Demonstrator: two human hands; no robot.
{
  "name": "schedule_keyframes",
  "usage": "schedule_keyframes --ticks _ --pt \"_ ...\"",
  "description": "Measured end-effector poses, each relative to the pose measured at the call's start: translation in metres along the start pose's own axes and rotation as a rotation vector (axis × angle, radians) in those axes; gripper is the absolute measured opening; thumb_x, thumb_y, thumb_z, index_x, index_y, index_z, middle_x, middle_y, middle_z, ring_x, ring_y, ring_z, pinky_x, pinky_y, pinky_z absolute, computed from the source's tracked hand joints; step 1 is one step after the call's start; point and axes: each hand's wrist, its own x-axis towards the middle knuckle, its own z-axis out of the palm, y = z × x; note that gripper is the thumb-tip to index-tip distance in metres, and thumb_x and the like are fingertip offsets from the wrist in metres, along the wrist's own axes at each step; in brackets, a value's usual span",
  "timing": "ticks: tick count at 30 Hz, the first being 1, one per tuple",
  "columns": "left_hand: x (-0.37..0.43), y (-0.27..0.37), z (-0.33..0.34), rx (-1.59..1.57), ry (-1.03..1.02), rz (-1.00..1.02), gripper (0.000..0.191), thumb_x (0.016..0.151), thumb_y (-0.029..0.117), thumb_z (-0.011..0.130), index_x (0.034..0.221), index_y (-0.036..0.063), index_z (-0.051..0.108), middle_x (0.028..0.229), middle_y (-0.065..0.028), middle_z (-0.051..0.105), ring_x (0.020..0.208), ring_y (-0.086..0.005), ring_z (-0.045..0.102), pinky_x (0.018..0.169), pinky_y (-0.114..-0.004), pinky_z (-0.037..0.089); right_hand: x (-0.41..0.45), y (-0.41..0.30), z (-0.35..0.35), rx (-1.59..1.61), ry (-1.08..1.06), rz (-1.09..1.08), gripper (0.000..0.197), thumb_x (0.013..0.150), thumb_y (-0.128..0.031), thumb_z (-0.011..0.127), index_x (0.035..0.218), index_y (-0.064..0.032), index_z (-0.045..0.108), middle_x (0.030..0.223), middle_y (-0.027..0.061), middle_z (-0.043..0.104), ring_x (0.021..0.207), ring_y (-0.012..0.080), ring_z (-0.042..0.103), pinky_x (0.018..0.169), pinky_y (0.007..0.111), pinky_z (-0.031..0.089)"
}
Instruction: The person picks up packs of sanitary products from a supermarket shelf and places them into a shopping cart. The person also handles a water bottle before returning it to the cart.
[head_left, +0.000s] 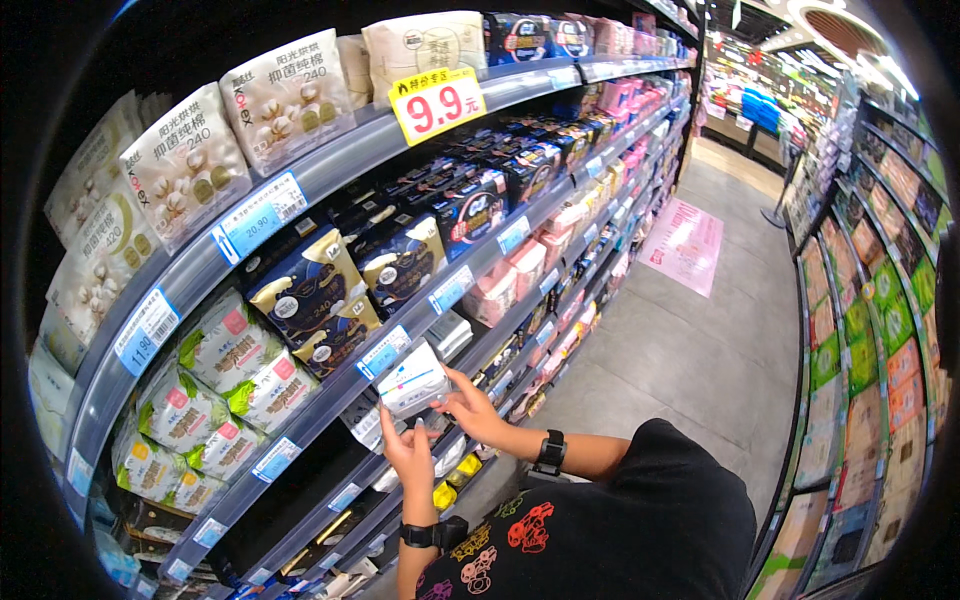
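Both my hands hold a small white soft pack with a blue stripe (413, 380) in front of a store shelf. My left hand (410, 448) grips its lower left edge, with the thumb and fingers around the corner. My right hand (466, 405) holds its right side. Just behind the pack runs a shelf edge with a blue and white price tag (382, 352). Further white packs (448, 334) lie on the shelf behind, and another white pack (365, 424) shows partly below my left hand. Black bands circle both wrists.
Tall shelving with sanitary pad packs (236, 352) curves along the left, its rails carrying price tags and a yellow price sign (437, 105). A second stocked shelf (885, 300) stands at the right. Between them runs a grey tiled aisle (637, 345) with a pink floor sticker (682, 246).
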Motion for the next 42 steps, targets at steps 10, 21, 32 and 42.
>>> schedule_keyframes --ticks 10,21,32,42 --pt "-0.063 0.006 0.012 0.108 -0.047 0.11 0.064 0.074 -0.005 0.046 0.133 0.0002 0.022 0.076 -0.0144 0.062 0.056 -0.0144 0.061 0.05 -0.025 0.047 -0.075 -0.017 -0.002 0.002 0.165 -0.017 0.048 0.086 -0.002 0.039 0.131 -0.0046 0.023 0.115 0.0103 0.046 0.096 0.0174 0.053 0.082 0.029 0.043" --pt "-0.144 0.027 0.049 0.253 -0.021 0.217 0.052 0.071 -0.005 0.05 0.122 -0.0017 0.038 0.116 -0.0189 0.052 0.047 -0.0061 0.047 0.043 -0.02 0.038 -0.149 -0.036 -0.049 0.376 0.348 0.196 0.029 0.089 -0.018 0.036 0.116 -0.0057 0.038 0.098 0.0091 0.054 0.085 0.0183 0.056 0.076 0.029 0.045" --pt "-0.298 0.018 0.052 0.686 -0.219 0.125 0.054 0.071 0.008 0.055 0.124 0.0144 0.044 0.094 -0.0112 0.061 0.054 -0.0154 0.058 0.049 -0.028 0.047 -0.275 -0.026 -0.062 0.934 0.37 1.002 0.038 0.083 -0.041 0.035 0.101 -0.0124 0.053 0.095 0.0029 0.054 0.088 0.021 0.05 0.075 0.038 0.04" --pt "-0.392 0.059 -0.041 0.602 0.045 0.059 0.067 0.074 0.011 0.055 0.134 0.0131 0.024 0.106 -0.0034 0.06 0.053 -0.0183 0.059 0.051 -0.029 0.049 -0.32 0.004 0.048 0.943 -0.111 1.083 0.038 0.084 -0.036 0.034 0.108 -0.013 0.052 0.105 0.0033 0.055 0.098 0.0206 0.05 0.086 0.041 0.037"
